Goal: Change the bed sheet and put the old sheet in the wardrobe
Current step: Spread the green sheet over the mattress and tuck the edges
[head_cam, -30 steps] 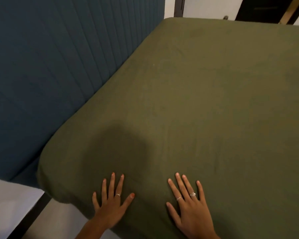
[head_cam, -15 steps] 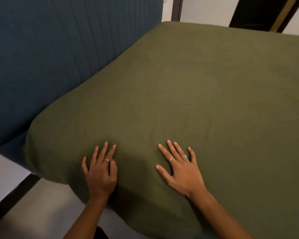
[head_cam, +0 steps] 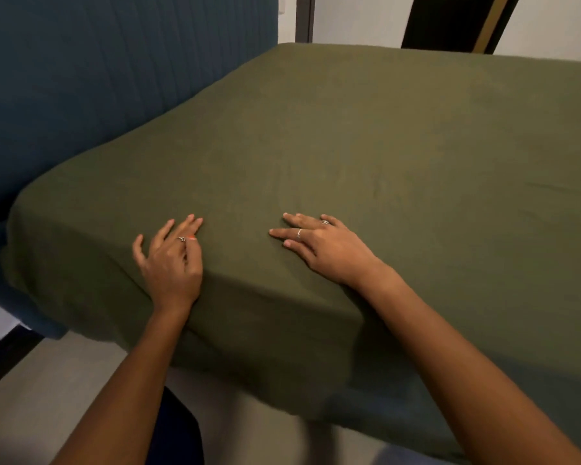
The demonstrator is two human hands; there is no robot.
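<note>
An olive green sheet (head_cam: 366, 156) is stretched smooth over the mattress and wraps down its near side and corner. My left hand (head_cam: 171, 260) lies flat on the sheet near the mattress's near edge, fingers straight and pointing away from me. My right hand (head_cam: 322, 245) rests palm down a little to its right, fingers spread and pointing left. Neither hand holds any cloth. No other sheet and no wardrobe are in view.
A tall padded dark blue headboard (head_cam: 98, 78) stands along the bed's left side. Pale floor (head_cam: 47, 391) runs beneath me at the lower left. White wall and a dark doorway (head_cam: 450, 21) lie beyond the far end of the bed.
My view has pulled back and both forearms now show. Both hands stayed flat on the sheet near its edge; the right hand's fingers have turned to point left.
</note>
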